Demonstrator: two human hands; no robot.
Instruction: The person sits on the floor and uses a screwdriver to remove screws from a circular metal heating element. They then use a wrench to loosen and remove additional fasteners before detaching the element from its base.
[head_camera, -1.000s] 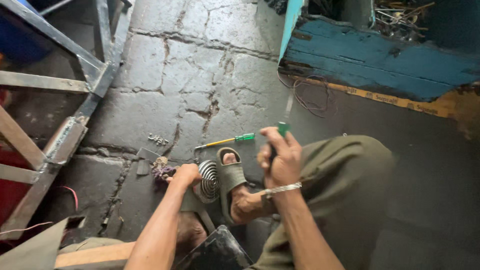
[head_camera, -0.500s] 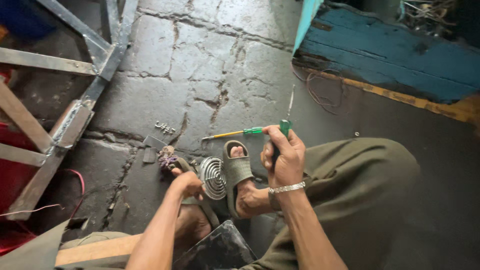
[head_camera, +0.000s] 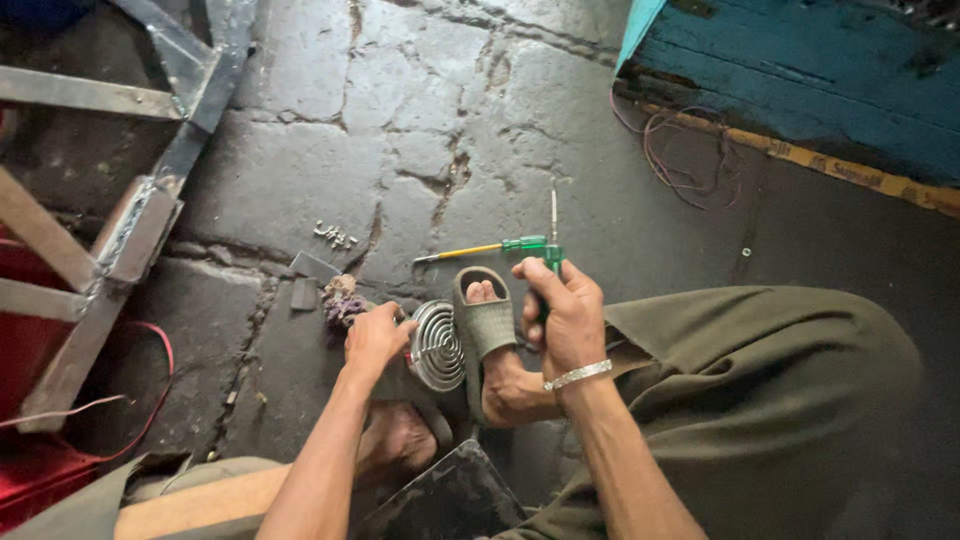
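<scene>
Right hand (head_camera: 565, 315) grips a green-handled screwdriver (head_camera: 551, 240), shaft pointing away; just left, the left hand (head_camera: 377, 335) steadies a metal coil (head_camera: 438, 345) beside the sandal (head_camera: 485, 320).

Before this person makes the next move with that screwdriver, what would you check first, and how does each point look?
1. Right hand grips the green-handled screwdriver firmly, tip up: ok.
2. Left hand steadies the round ribbed metal disc: ok, it touches the disc's edge.
3. Disc braced against the sandalled foot: ok, they lie side by side.
4. Screwdriver tip lined up with a screw on the disc: cannot tell, no screw head is visible.
5. Second screwdriver, yellow shaft, within reach on the floor: ok.
6. Small loose screws kept together: ok, in a cluster on the stone floor.
</scene>
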